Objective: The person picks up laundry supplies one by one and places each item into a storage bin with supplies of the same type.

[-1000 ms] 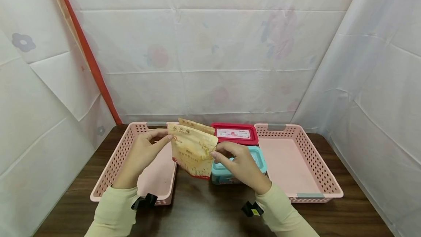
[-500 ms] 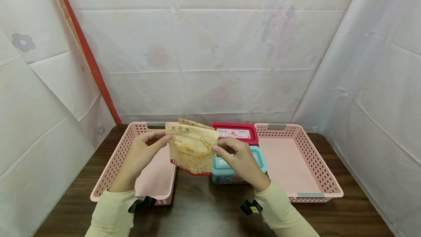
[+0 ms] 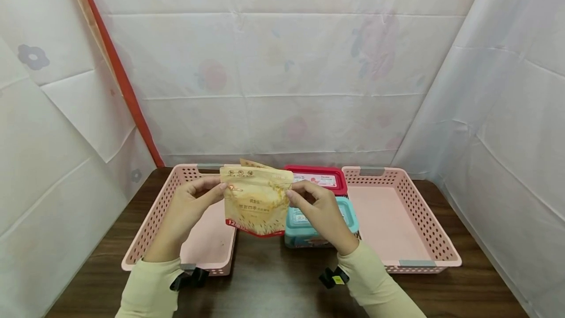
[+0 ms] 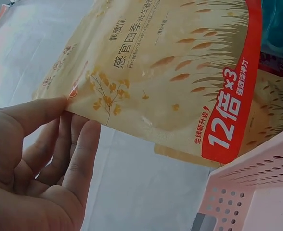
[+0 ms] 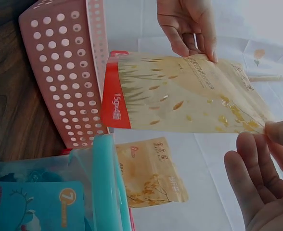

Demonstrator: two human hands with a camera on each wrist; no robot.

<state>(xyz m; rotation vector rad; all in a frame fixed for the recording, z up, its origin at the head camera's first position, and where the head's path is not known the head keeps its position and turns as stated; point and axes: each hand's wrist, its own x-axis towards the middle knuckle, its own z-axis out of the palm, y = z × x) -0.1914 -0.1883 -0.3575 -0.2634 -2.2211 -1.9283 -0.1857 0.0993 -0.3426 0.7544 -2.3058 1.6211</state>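
Yellow pouch [image 3: 256, 205] is held up between the hands: left edge pinched by left hand [image 3: 187, 210], right edge by right hand [image 3: 322, 212]. Versus a second ago, its front is turned squarer to the head camera, bottom edge is more level, second pouch [image 3: 253, 163] behind is covered more. Teal-lidded box [image 3: 304, 236] is partly hidden by right hand.
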